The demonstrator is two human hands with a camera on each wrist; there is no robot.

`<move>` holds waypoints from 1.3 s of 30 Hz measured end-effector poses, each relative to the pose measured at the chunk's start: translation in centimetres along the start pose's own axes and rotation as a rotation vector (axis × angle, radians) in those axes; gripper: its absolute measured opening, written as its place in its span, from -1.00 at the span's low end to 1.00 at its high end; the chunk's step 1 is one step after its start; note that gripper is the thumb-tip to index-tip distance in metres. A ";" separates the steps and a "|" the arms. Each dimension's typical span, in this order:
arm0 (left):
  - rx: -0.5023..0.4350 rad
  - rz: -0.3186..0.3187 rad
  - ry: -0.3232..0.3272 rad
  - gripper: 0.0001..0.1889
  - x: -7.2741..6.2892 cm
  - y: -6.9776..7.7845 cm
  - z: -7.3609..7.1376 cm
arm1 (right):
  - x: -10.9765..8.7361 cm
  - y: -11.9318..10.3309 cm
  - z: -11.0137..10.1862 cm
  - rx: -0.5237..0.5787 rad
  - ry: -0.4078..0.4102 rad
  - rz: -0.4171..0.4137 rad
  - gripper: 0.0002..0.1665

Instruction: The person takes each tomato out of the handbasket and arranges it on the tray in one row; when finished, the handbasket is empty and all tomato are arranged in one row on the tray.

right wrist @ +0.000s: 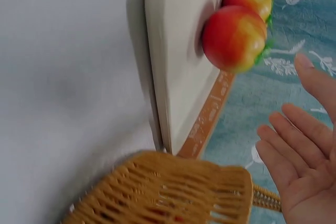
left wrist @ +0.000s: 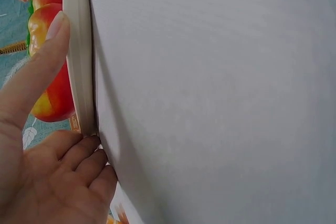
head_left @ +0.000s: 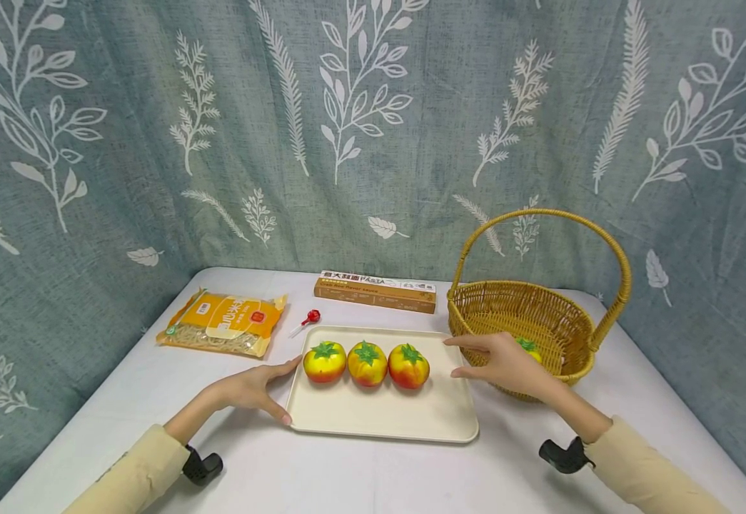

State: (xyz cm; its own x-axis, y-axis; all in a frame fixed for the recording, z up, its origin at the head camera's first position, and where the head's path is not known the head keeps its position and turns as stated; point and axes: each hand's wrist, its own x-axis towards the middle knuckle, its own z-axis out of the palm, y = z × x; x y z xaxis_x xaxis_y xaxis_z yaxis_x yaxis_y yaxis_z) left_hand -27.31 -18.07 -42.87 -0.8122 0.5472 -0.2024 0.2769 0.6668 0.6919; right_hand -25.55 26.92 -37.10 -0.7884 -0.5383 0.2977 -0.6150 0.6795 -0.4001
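Observation:
A cream rectangular tray (head_left: 385,420) lies on the white table, bearing a row of three yellow-and-red, tomato-like fruits (head_left: 368,364) with green leafy tops. My left hand (head_left: 250,389) is at the tray's left end, thumb and fingers spread along the rim. In the left wrist view, the thumb overlaps the rim and the other fingertips are right at the tray's edge. My right hand (head_left: 507,365) hovers by the tray's right edge with thumb and fingers apart, holding nothing. Behind it stands a wicker basket (head_left: 578,314) with a similar fruit (head_left: 530,348) inside, partly hidden by the hand.
An orange noodle packet (head_left: 225,321) lies at the back left. Beside it is a red lollipop (head_left: 312,316), behind the tray's left corner. A pasta box (head_left: 375,293) lies at the table's back. The basket's tall handle (head_left: 542,212) arches up before a patterned curtain (head_left: 373,200).

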 end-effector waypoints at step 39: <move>-0.006 -0.020 -0.006 0.17 0.0 0.0 -0.1 | 1.8 5.5 -9.0 -0.042 -0.280 0.051 -0.32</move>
State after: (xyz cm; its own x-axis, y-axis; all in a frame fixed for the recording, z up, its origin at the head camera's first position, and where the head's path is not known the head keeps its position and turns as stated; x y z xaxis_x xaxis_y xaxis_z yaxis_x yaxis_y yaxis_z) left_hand -27.33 -18.10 -42.82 -0.8148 0.5363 -0.2203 0.2571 0.6748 0.6918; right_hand -30.46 34.23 -30.99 -0.7878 -0.6155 0.0246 -0.5789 0.7262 -0.3708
